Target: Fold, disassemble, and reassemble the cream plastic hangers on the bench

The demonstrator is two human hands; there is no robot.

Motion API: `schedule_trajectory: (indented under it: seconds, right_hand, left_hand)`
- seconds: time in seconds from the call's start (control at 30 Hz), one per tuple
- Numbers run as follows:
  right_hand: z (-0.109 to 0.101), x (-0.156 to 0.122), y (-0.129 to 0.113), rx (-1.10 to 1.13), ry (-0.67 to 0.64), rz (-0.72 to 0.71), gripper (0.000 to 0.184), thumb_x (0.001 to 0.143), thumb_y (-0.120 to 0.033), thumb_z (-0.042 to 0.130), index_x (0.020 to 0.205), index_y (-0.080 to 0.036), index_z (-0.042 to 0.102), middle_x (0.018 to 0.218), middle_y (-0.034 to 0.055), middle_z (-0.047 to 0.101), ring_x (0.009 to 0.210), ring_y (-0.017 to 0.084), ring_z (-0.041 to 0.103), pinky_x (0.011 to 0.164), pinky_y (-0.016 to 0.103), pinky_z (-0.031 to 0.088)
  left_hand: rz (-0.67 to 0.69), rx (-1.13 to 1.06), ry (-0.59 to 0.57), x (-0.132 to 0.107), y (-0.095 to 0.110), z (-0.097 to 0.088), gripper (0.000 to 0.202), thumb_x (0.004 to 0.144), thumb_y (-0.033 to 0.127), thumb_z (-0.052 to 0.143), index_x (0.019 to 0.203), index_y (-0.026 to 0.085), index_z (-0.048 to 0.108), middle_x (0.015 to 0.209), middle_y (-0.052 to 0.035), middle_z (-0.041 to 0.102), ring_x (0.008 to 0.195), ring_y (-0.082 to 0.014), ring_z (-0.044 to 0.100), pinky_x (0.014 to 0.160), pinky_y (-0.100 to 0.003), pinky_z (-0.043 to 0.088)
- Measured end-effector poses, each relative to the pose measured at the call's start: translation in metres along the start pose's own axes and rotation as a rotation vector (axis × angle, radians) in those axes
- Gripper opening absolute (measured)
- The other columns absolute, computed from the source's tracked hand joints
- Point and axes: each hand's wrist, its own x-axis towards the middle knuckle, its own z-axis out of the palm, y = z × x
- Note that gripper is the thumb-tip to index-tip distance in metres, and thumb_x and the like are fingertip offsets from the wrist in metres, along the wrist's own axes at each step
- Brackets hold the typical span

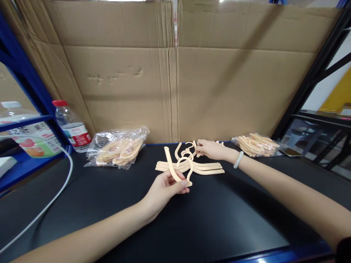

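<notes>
My left hand [168,187] is closed on a cream plastic hanger piece [172,166], with one arm sloping up to the left and a curved hook beside it, held above the front of the table. Just behind it, several cream hangers [207,168] lie overlapped, arms spread left and right and hooks pointing away. Farther back, my right hand [208,149], a beaded bracelet on its wrist, reaches down into loose hanger parts [189,145]. Its fingers are bent together among them; what lies under the fingertips is partly hidden.
A clear bag of hanger parts [117,149] lies at the back left, another bag [256,144] at the back right beside a phone [290,152]. A red-capped bottle [72,128] and a white cable [59,197] are on the left. Cardboard [123,80] walls the back of the black table [219,219].
</notes>
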Motion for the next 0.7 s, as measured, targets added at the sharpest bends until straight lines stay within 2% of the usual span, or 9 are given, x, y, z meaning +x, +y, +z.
schedule_trajectory:
  seconds: [0.1,0.17,0.2,0.27,0.37,0.43,0.53,0.63,0.7]
  right_hand:
    - [-0.011,-0.009,-0.005,0.034,0.103,0.047,0.016,0.093,-0.013,0.042,0.095,-0.015,0.058,0.098,0.0087,0.053,0.081,0.016,0.052,0.074,0.029,0.043]
    - [-0.021,-0.019,-0.014,0.096,0.232,0.106,0.018,0.096,-0.017,0.037,0.103,-0.016,0.054,0.097,0.0086,0.054,0.083,0.016,0.054,0.076,0.030,0.044]
    - [-0.025,-0.024,-0.021,0.180,0.332,0.152,0.018,0.097,-0.020,0.037,0.104,-0.017,0.053,0.092,0.0064,0.055,0.079,0.016,0.054,0.075,0.030,0.044]
    - [-0.030,-0.035,-0.039,0.425,0.491,0.247,0.017,0.098,-0.026,0.039,0.105,-0.019,0.052,0.072,-0.0013,0.051,0.061,0.012,0.049,0.061,0.027,0.042]
    - [-0.030,-0.048,-0.068,0.849,0.590,0.342,0.019,0.096,-0.034,0.044,0.108,-0.021,0.051,0.055,-0.0078,0.043,0.044,0.009,0.040,0.045,0.023,0.033]
    - [-0.027,-0.053,-0.084,1.069,0.616,0.367,0.020,0.093,-0.036,0.051,0.106,-0.021,0.053,0.056,-0.0065,0.050,0.044,0.010,0.045,0.045,0.024,0.037]
    - [-0.021,-0.057,-0.101,1.318,0.567,0.365,0.022,0.087,-0.036,0.059,0.103,-0.020,0.058,0.073,0.0015,0.066,0.057,0.013,0.057,0.059,0.030,0.048]
    - [-0.014,-0.058,-0.109,1.520,0.487,0.356,0.023,0.087,-0.036,0.059,0.103,-0.020,0.061,0.087,0.0069,0.070,0.069,0.016,0.061,0.072,0.035,0.050]
    - [-0.009,-0.058,-0.112,1.620,0.454,0.373,0.024,0.088,-0.038,0.057,0.100,-0.019,0.063,0.089,0.0081,0.071,0.070,0.016,0.061,0.072,0.036,0.050]
  left_hand:
    - [-0.002,-0.020,-0.013,0.001,-0.001,-0.001,0.035,0.064,0.030,0.085,0.081,0.014,0.059,0.075,-0.0004,0.067,0.069,-0.0122,0.066,0.070,-0.025,0.050]
    - [0.002,-0.022,-0.025,0.001,-0.002,-0.002,0.034,0.066,0.030,0.084,0.082,0.014,0.059,0.075,0.0000,0.067,0.069,-0.0121,0.066,0.070,-0.025,0.050]
    - [0.006,-0.018,-0.029,0.001,-0.002,-0.003,0.033,0.067,0.030,0.083,0.082,0.014,0.059,0.076,0.0001,0.066,0.070,-0.0121,0.066,0.070,-0.025,0.050]
    - [0.015,-0.002,-0.035,0.001,-0.003,-0.003,0.031,0.069,0.029,0.082,0.083,0.014,0.059,0.076,0.0000,0.066,0.071,-0.0122,0.066,0.070,-0.024,0.050]
    - [0.019,0.014,-0.027,0.002,-0.003,-0.002,0.030,0.071,0.029,0.081,0.083,0.014,0.059,0.077,-0.0002,0.066,0.071,-0.0122,0.066,0.070,-0.024,0.050]
    - [0.015,0.016,-0.018,0.002,-0.003,-0.002,0.029,0.070,0.029,0.081,0.083,0.014,0.059,0.077,0.0000,0.066,0.071,-0.0123,0.066,0.070,-0.024,0.050]
    - [0.024,0.020,-0.021,0.003,-0.004,-0.002,0.027,0.072,0.028,0.081,0.083,0.015,0.060,0.078,0.0002,0.067,0.071,-0.0126,0.066,0.071,-0.025,0.051]
    - [0.038,0.040,-0.021,0.003,-0.005,-0.003,0.025,0.073,0.027,0.079,0.084,0.015,0.061,0.079,-0.0003,0.067,0.072,-0.0132,0.066,0.073,-0.026,0.052]
    - [0.041,0.048,-0.016,0.004,-0.005,-0.003,0.024,0.073,0.027,0.079,0.084,0.015,0.062,0.080,-0.0009,0.067,0.074,-0.0141,0.066,0.076,-0.028,0.052]
